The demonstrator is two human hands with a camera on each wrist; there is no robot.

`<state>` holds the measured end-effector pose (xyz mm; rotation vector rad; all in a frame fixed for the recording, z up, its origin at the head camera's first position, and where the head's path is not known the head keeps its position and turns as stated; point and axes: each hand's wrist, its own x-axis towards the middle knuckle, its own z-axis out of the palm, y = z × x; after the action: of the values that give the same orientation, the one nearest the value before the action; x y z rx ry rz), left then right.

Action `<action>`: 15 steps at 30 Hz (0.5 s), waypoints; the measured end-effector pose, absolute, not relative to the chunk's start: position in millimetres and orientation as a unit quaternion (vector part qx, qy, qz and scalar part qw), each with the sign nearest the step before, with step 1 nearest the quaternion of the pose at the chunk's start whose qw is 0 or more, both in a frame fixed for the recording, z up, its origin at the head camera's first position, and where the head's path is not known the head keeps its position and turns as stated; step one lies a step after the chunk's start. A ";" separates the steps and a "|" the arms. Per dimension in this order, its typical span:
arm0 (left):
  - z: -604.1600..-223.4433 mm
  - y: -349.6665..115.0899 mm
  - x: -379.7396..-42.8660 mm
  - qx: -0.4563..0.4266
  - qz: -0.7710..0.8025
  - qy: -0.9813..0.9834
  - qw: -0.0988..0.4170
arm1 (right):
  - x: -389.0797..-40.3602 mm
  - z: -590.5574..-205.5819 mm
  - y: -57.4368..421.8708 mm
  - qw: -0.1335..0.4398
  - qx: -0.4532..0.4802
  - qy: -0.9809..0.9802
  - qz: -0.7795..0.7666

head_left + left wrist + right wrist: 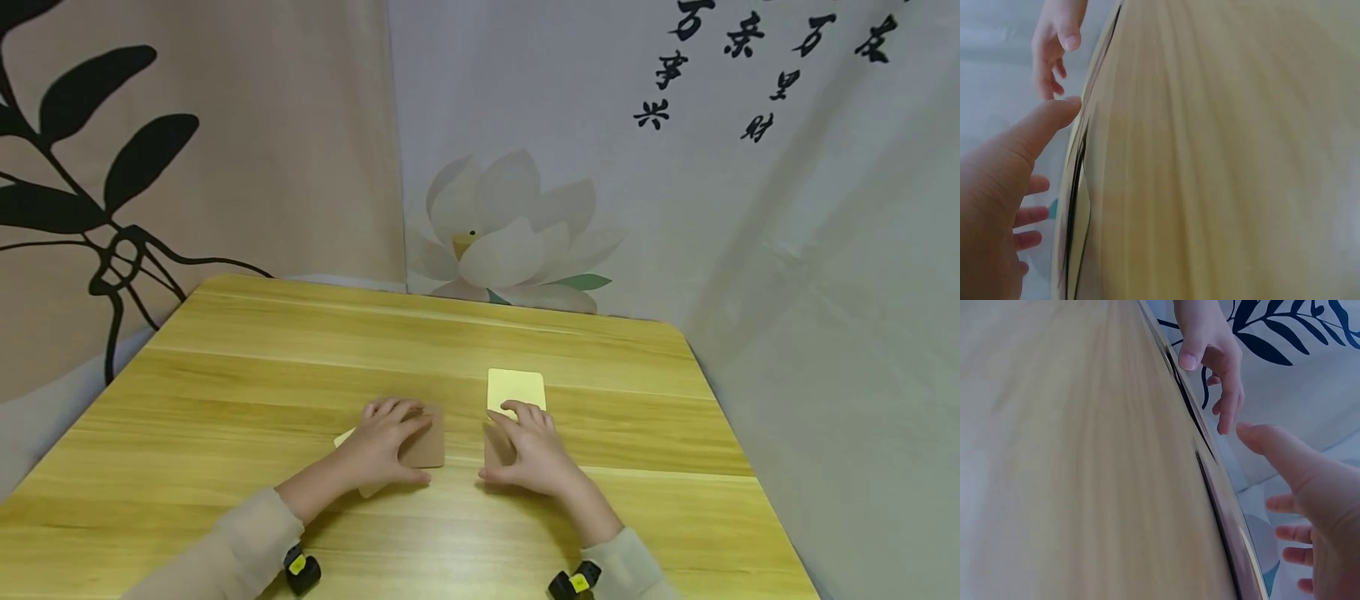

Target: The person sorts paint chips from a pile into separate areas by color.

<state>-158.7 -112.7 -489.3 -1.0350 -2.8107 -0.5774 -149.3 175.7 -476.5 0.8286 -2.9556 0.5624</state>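
In the head view my left hand [381,448] is over a brown square card [429,442], thumb and fingers spread apart. A pale yellow card [342,437] shows partly from under that hand. To the right, my right hand [536,450] hovers or rests over another brown card [496,447], mostly covered by the hand. Just beyond its fingers lies a yellow card [516,388] with rounded corners. Both wrist views show loosely bent fingers with nothing gripped; the cards appear there nearly edge-on, such as a yellowish card [1079,231]. Whether fingertips touch the cards cannot be told.
The cards lie on a wood-grain table [300,383] whose far edge meets a hanging cloth [525,100] printed with a lotus and black characters. Dark printed leaves [97,92] mark the cloth at left. A black wrist device [302,570] sits on each forearm.
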 end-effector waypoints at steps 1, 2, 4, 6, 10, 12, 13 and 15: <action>-489.9 -116.5 -161.0 -0.336 -0.190 -0.922 0.043 | -151.5 -476.3 171.2 0.009 0.267 -0.947 0.177; -490.2 -120.1 -163.3 -0.334 -0.190 -0.922 0.042 | -153.6 -476.1 166.7 0.007 0.267 -0.948 0.173; -490.9 -127.1 -168.1 -0.331 -0.190 -0.923 0.040 | -157.7 -475.7 157.6 0.005 0.272 -0.948 0.167; -491.4 -133.7 -172.9 -0.331 -0.187 -0.924 0.042 | -161.7 -475.7 148.4 0.005 0.276 -0.948 0.159; -492.7 -146.7 -182.2 -0.334 -0.180 -0.924 0.044 | -169.1 -477.0 131.5 -0.003 0.286 -0.944 0.164; -493.5 -153.1 -187.0 -0.335 -0.176 -0.925 0.045 | -173.2 -477.6 124.0 -0.011 0.289 -0.941 0.176; -493.9 -156.1 -189.4 -0.335 -0.175 -0.925 0.046 | -175.5 -478.0 120.7 -0.012 0.291 -0.940 0.179; -494.9 -162.1 -194.5 -0.337 -0.168 -0.925 0.047 | -180.2 -478.5 114.3 -0.017 0.295 -0.937 0.185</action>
<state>-194.5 -162.1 -494.9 -1.0272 -2.8219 -0.5138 -180.2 114.3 -478.5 0.9356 -2.9769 0.5886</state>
